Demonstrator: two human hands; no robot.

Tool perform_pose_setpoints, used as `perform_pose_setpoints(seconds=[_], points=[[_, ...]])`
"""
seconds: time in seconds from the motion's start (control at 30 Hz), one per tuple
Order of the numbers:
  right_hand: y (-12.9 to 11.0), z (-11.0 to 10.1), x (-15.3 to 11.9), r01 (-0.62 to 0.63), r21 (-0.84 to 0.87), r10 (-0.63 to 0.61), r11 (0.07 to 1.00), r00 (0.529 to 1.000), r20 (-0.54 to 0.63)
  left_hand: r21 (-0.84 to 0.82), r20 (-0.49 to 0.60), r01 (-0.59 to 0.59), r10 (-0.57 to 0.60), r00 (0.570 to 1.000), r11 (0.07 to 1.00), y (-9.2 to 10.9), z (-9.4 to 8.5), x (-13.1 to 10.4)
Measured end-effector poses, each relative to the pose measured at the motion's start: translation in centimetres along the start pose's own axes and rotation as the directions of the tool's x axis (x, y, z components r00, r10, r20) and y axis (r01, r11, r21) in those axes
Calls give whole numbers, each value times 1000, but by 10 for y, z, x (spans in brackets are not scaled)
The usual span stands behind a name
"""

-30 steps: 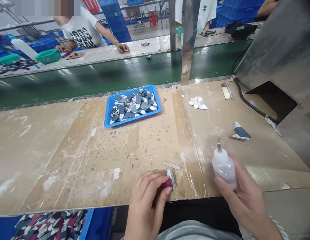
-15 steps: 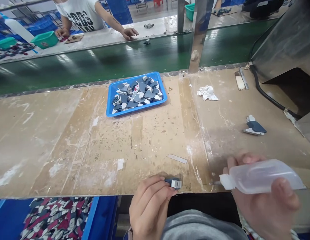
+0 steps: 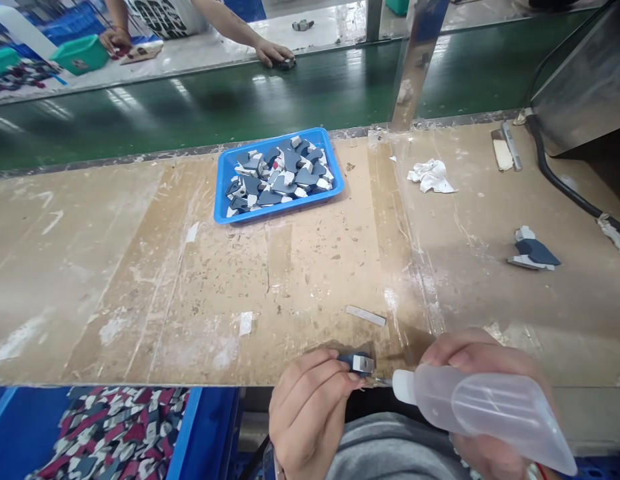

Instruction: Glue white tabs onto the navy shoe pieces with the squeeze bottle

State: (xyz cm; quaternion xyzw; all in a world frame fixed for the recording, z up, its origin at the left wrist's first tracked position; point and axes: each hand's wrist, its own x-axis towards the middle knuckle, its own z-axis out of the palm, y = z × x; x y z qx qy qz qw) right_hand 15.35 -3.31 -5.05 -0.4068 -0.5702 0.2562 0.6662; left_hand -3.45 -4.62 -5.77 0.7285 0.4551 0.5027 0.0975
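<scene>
Your left hand (image 3: 310, 410) sits low at the near edge of the desk (image 3: 140, 280), wrist bent, thumb and fingertips pinched on a small dark blue and white piece (image 3: 359, 363) held just over the desk edge. Your right hand (image 3: 483, 400) comes in from the right, its grip wrapped around a clear squeeze bottle (image 3: 483, 408) laid almost level, the white nozzle pointing left and its tip right at the piece.

The desk is worn pale board, streaked with dried white residue; a small white strip (image 3: 365, 315) lies just beyond your hands. Below the near edge on the left, a blue bin (image 3: 200, 427) holds mixed scraps. Farther right lies a single dark blue piece (image 3: 534, 253), and beyond it a crumpled white rag (image 3: 431, 176). At mid-desk a blue tray (image 3: 225, 200) holds a heap of similar pieces. Past the desk runs a green conveyor belt (image 3: 190, 113), where another person's hand (image 3: 273, 52) rests at the far side.
</scene>
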Motion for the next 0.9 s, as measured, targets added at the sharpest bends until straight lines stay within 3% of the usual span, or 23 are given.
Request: perform_pose_setpoints(seconds=[0.07, 0.2, 0.37, 0.8, 0.9], points=[[2, 5, 3, 89, 29, -87, 996, 995, -55, 5, -8, -4, 4, 1000, 1000, 0, 1, 0], [-1, 16, 3, 97, 3, -96, 995, 987, -128, -14, -32, -30, 30, 999, 999, 0, 2, -1], [-3, 14, -2, 6, -47, -11, 999, 993, -113, -28, -35, -19, 18, 999, 999, -3, 3, -6], [3, 2, -9, 40, -34, -42, 999, 997, -67, -43, -43, -30, 28, 999, 999, -6, 6, -11], [12, 5, 0, 60, 26, -59, 998, 996, -61, -81, -17, -73, 72, 997, 994, -10, 1, -9]])
